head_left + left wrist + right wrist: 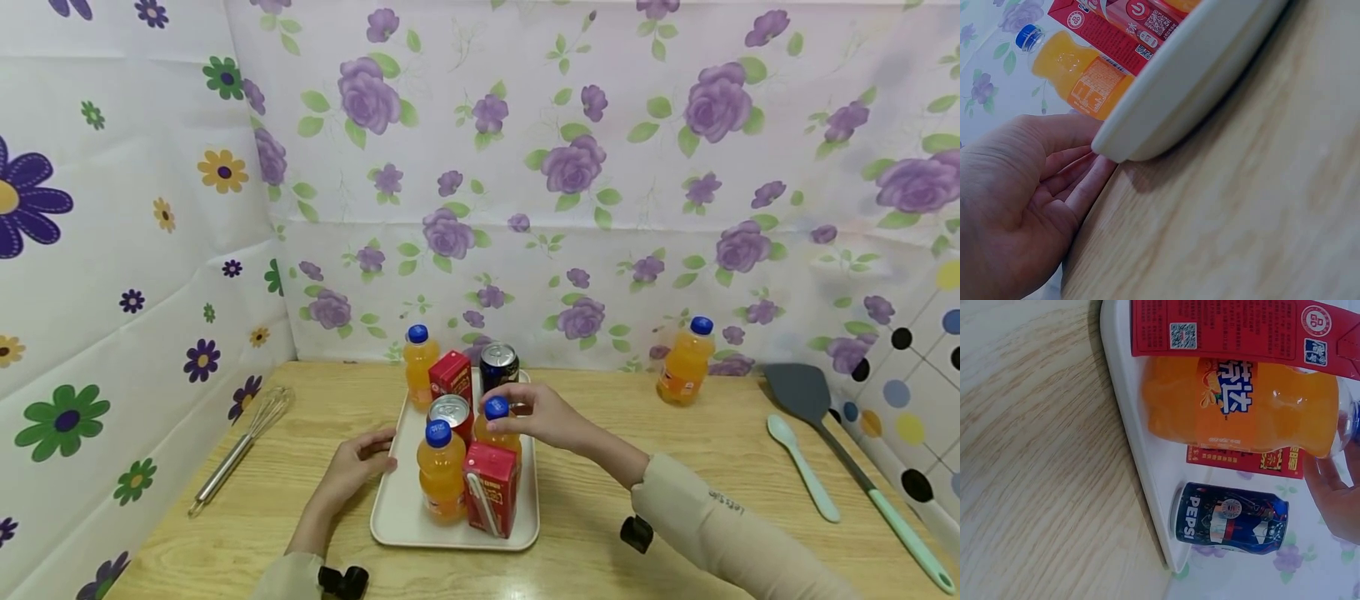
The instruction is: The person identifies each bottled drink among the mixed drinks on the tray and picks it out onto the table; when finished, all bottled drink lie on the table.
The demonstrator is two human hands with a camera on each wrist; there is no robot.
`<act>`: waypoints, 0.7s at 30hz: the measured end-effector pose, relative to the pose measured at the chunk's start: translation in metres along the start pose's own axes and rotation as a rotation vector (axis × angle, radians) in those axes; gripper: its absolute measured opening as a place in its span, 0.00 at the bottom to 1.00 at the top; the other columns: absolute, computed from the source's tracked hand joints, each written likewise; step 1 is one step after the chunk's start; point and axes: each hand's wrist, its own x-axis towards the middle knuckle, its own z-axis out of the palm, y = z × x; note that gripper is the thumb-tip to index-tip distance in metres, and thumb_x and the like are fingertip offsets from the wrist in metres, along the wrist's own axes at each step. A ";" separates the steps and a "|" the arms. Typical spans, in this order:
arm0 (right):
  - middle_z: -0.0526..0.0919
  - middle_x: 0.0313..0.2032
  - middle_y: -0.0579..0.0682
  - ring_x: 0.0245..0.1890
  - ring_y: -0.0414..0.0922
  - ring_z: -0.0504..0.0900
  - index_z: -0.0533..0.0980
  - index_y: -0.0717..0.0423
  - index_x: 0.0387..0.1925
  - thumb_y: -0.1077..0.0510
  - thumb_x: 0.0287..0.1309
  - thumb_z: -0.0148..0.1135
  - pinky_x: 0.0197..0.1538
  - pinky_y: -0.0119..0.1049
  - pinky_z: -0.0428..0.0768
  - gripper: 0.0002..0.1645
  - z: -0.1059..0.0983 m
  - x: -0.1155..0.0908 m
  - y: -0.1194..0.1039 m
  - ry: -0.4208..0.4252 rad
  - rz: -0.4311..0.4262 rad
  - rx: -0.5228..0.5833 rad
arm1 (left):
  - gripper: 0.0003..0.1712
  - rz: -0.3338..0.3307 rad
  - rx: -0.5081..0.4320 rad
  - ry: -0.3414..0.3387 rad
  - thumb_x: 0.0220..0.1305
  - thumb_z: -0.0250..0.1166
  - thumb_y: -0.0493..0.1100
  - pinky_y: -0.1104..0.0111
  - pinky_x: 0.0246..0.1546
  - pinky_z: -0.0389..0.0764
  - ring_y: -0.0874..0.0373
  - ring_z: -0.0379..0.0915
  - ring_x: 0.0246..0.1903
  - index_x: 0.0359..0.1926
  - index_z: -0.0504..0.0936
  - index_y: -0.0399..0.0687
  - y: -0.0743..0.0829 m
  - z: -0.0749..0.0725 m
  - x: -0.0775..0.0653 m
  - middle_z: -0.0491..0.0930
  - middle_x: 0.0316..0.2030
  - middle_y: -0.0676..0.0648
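We counted four bottles of orange drink: the held bottle [1241, 409], the front bottle [441, 477], the back-left bottle [422, 367] and the lone bottle [686, 367]. Cartons, red: two. Cans: two. Tray: one, pale. Utensils: three.

The held bottle stood upright by the right edge of the tray [401, 521]; we could not tell whether its base touched. It showed bright orange drink, a clear neck, a blue cap [497, 407] and an orange label with white-and-blue characters. Our right hand [546, 414] pinched it about the cap and neck, thumb and fingers nearly closed. Our left hand [354, 468] was half open, relaxed fingers touching the tray's left edge.

The front carton [491, 492] stood near the tray's front right corner; the back carton [452, 377] and dark Pepsi can [1232, 519] were toward its back edge, the red can [450, 410] mid-tray.

The lone bottle stood at the back edge of the worktop [585, 525]. We logged one whisk [243, 446] near its left edge, one spatula [847, 454] and one spoon [804, 468] near its right.
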 end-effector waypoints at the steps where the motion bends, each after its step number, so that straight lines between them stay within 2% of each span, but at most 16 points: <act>1: 0.82 0.49 0.58 0.41 0.45 0.80 0.77 0.61 0.54 0.52 0.58 0.68 0.47 0.37 0.84 0.25 0.000 0.000 -0.001 0.002 0.012 0.000 | 0.31 -0.004 -0.002 0.004 0.58 0.68 0.35 0.82 0.45 0.76 0.52 0.75 0.54 0.63 0.74 0.34 0.000 0.000 0.000 0.78 0.57 0.35; 11: 0.86 0.44 0.58 0.40 0.43 0.82 0.79 0.58 0.52 0.54 0.58 0.68 0.49 0.36 0.83 0.22 0.002 -0.003 -0.004 0.029 0.020 -0.020 | 0.30 -0.018 0.007 0.011 0.58 0.68 0.36 0.82 0.45 0.75 0.52 0.75 0.55 0.63 0.74 0.37 0.000 0.001 0.000 0.78 0.58 0.37; 15: 0.87 0.43 0.57 0.41 0.46 0.82 0.80 0.57 0.50 0.55 0.56 0.69 0.48 0.35 0.82 0.20 0.001 -0.004 -0.007 0.046 0.012 -0.040 | 0.30 -0.015 0.003 0.015 0.58 0.68 0.36 0.82 0.46 0.75 0.53 0.75 0.55 0.63 0.74 0.37 0.000 0.000 0.001 0.78 0.58 0.37; 21: 0.86 0.47 0.58 0.47 0.49 0.84 0.81 0.58 0.49 0.55 0.55 0.71 0.50 0.38 0.83 0.20 0.000 -0.010 -0.009 0.072 -0.002 -0.071 | 0.29 0.003 -0.004 0.015 0.57 0.68 0.34 0.82 0.45 0.75 0.50 0.76 0.55 0.62 0.75 0.36 -0.002 0.002 0.002 0.78 0.57 0.36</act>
